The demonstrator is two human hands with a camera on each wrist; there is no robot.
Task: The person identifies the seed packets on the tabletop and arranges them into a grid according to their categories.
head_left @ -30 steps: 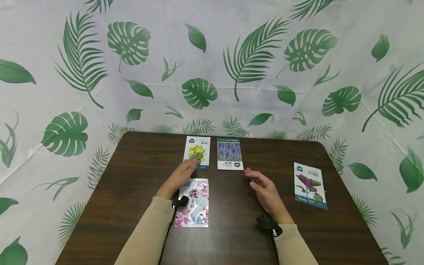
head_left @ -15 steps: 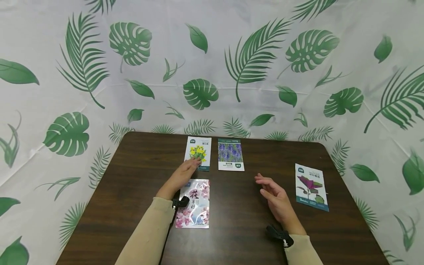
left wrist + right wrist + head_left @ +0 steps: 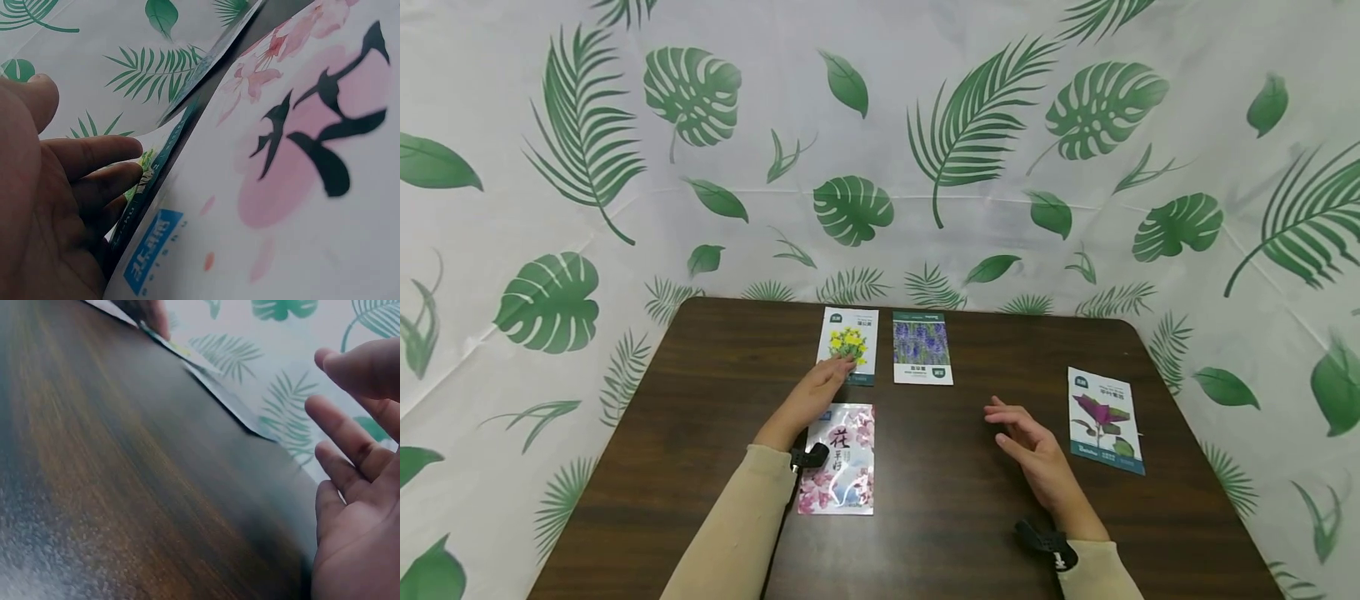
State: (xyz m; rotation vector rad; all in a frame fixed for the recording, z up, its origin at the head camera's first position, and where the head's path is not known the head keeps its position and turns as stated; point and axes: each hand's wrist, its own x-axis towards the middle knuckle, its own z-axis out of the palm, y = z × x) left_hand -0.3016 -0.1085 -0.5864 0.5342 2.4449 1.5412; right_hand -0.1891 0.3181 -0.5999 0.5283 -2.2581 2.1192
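Observation:
My left hand [image 3: 808, 398] lies over the near edge of a seed packet with yellow flowers [image 3: 848, 329], its fingers relaxed; the left wrist view shows the fingertips beside that packet's green edge. Below it, partly behind my wrist, lies a pink blossom packet [image 3: 850, 475]. To the right of the yellow packet is a purple lavender-like flower packet [image 3: 921, 348]. My right hand [image 3: 1033, 446] holds nothing, its fingers loosely extended and apart from every packet. Right of it lies a packet with a magenta-leaved plant [image 3: 1103, 421].
The packets lie flat on a dark brown wooden table [image 3: 955, 533]. A white cloth with green leaf prints [image 3: 745, 150] hangs behind and around the table. Black camera straps [image 3: 1045, 542] sit on both wrists.
My right hand has moved rightward and slightly nearer, away from the purple flower packet. The left hand and the packets have stayed in place.

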